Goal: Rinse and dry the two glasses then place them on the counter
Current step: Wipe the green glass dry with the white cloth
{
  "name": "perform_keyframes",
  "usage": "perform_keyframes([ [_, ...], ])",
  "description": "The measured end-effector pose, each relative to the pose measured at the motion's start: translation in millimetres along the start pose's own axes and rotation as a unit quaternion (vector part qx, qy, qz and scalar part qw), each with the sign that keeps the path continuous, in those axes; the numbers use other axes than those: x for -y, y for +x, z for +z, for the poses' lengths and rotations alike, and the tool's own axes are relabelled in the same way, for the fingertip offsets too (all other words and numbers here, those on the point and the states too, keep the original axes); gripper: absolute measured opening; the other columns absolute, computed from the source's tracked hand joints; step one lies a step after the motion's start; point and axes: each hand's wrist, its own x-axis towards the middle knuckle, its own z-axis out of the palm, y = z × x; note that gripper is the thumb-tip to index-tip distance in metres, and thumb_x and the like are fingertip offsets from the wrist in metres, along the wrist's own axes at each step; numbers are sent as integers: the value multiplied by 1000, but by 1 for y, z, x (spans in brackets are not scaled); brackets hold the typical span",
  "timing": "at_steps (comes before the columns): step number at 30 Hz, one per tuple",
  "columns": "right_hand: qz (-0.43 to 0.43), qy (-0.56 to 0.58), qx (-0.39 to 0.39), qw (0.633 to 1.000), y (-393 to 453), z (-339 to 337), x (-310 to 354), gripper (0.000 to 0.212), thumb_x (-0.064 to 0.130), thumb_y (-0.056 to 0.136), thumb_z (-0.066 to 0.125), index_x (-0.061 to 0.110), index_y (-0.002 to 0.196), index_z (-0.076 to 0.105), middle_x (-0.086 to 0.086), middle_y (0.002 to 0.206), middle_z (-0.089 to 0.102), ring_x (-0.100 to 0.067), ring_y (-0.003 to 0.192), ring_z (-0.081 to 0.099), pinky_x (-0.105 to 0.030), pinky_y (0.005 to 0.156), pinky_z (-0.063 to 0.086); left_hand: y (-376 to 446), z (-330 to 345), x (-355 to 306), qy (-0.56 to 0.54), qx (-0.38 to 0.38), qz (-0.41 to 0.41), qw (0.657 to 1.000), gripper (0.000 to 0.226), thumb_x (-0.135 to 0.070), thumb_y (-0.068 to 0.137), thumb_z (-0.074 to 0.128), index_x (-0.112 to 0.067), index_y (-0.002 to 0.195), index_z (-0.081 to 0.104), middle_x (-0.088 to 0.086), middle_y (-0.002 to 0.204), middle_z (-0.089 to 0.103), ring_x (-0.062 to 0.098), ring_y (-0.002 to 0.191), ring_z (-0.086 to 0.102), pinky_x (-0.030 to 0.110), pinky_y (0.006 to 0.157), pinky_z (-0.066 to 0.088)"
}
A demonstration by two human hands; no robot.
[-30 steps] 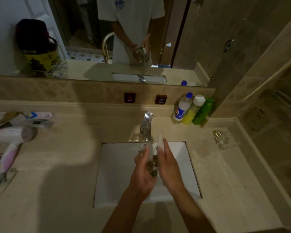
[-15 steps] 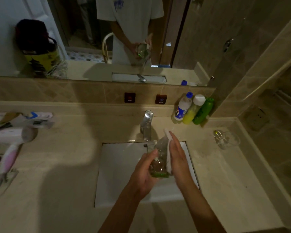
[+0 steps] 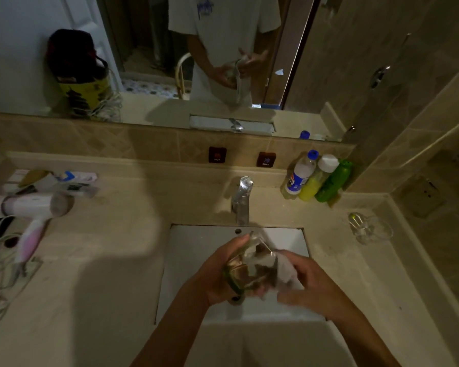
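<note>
L hand (image 3: 217, 276) is wrapped round a glass (image 3: 249, 266), fingers curled on its side, holding it tilted over the sink (image 3: 194, 260), mouth toward the tap (image 3: 241, 200). R hand (image 3: 310, 284) pinches a white cloth (image 3: 284, 268) and presses it against the glass's right side, prob. the drying step. Glass is above the basin, not touching it.

Risks, as I judge them:
- Glass is likely wet and held by one hand only; a hard rub from the cloth could twist it out of the L grip and drop it into the sink, w/ a chip or break.
- Pushing cloth inside w/ too much force could crack the wall.
- Dim light, so leftover drops may go unseen.

Outward from the sink: second glass (image 3: 366, 229) lies on its side on the counter (image 3: 112, 287), right of the sink near the corner wall; could roll if bumped when the first is set down. Three bottles (image 3: 316, 178) stand behind it, right of the tap. Hair dryer (image 3: 29, 210) w/ cord sits well left of the sink; water flicked that way is a hazard.
</note>
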Motion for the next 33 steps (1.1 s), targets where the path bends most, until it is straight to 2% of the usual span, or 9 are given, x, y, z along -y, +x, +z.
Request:
perform_keyframes([
  [3,7,-50,33,998,-1,4,-6,42,7,65,88,16,104,74,-2,97,77,-17,94,73,-26,84,55,-1,3,-11,86,26,-97,991,60,-59,91,59,-7,119,70,21,106,65,30,85,62,36,71,48],
  [8,56,-65,55,995,7,15,-11,31,2,70,80,27,88,78,9,87,77,-6,85,72,-23,79,56,2,14,-25,175,27,-153,972,46,-49,95,58,-6,112,68,12,89,71,24,74,68,32,64,56],
  [13,121,54,47,990,12,23,-14,39,1,67,81,0,105,70,-23,105,69,-36,100,67,-56,92,52,8,22,-34,356,-17,-98,929,27,-39,87,74,-13,90,76,1,80,75,12,75,69,27,76,52],
  [16,128,143,51,980,10,25,-17,39,7,68,75,-14,99,65,-47,103,56,-42,92,54,-54,80,41,13,21,-33,447,-34,-68,891,43,-45,82,79,-5,95,75,10,87,75,14,79,67,32,80,52],
  [19,134,187,-4,973,3,26,-21,27,4,74,72,-5,99,71,-40,95,66,-50,90,63,-57,81,48,11,14,-35,395,-22,-101,913,67,-65,87,64,-3,110,71,11,98,71,22,92,67,37,83,52],
  [22,134,116,-77,981,0,29,-26,38,18,65,84,7,100,75,-16,89,76,-35,90,72,-54,86,55,3,3,-39,209,-18,-172,963,76,-79,87,49,-13,119,67,13,115,72,29,106,70,43,83,58],
  [24,137,46,-130,981,0,33,-29,35,19,63,88,15,96,77,-2,87,78,-20,87,73,-43,86,58,-2,10,-37,148,-51,-156,975,62,-70,90,51,-15,114,67,9,104,74,25,95,73,40,84,60],
  [28,137,58,-158,976,-1,41,-32,33,17,65,88,17,96,77,1,90,78,-16,87,73,-27,76,58,7,26,-24,261,-86,-65,959,51,-52,99,52,-5,116,63,10,98,68,23,85,67,33,71,56],
  [33,161,222,-47,961,-3,25,-27,26,1,72,78,-1,98,73,-17,81,74,-26,66,68,-31,61,49,12,24,-1,435,-111,102,887,23,-38,100,59,-21,85,53,-7,72,59,2,59,56,20,58,47],
])
